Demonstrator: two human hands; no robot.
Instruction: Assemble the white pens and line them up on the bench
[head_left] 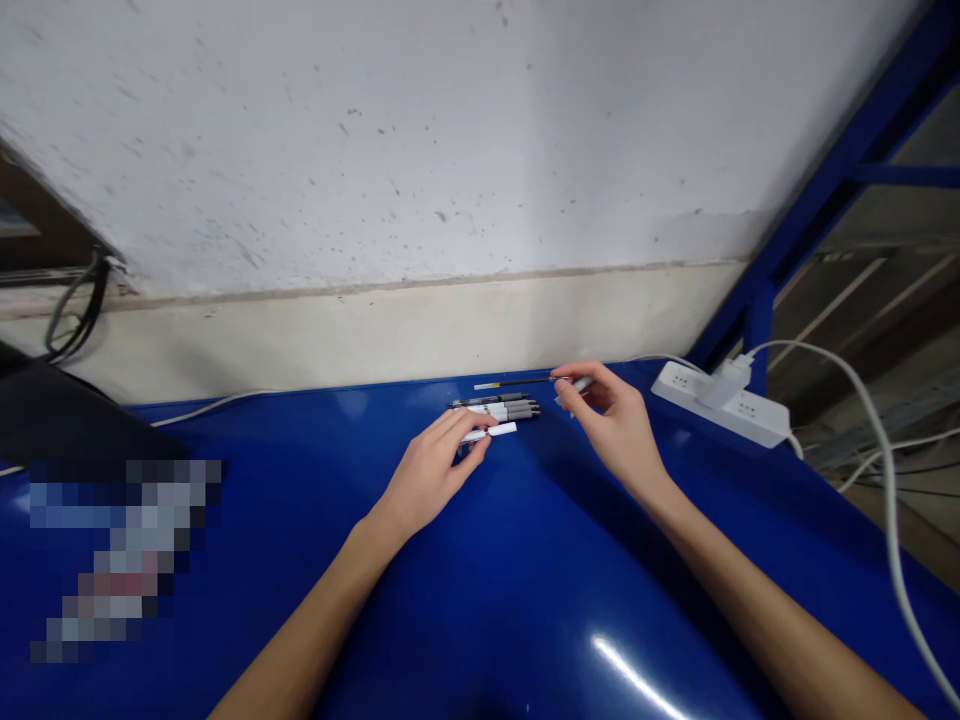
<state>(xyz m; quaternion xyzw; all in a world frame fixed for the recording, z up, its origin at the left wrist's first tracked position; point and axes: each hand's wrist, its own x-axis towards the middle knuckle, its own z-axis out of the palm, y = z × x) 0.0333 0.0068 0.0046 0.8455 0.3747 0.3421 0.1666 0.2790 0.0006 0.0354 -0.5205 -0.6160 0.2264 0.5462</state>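
Note:
My right hand (611,410) pinches one end of a thin pen refill (517,381) between thumb and fingertips. The refill points left, with a dark stretch, a bit of yellow and a pale far end. Some whitish piece (582,384) also shows among the right fingers, too small to name. My left hand (439,455) is closed with thumb and fingers on a white pen (502,429), whose white end sticks out to the right. Just behind the left fingertips, several pens (517,410) with grey and black ends lie side by side on the blue table (465,580).
A white power strip (765,420) with a plugged-in white adapter (726,382) lies at the table's right edge. Its white cable (889,480) loops down at the right. A black object (75,420) stands at the left. The wall (420,340) bounds the table's back.

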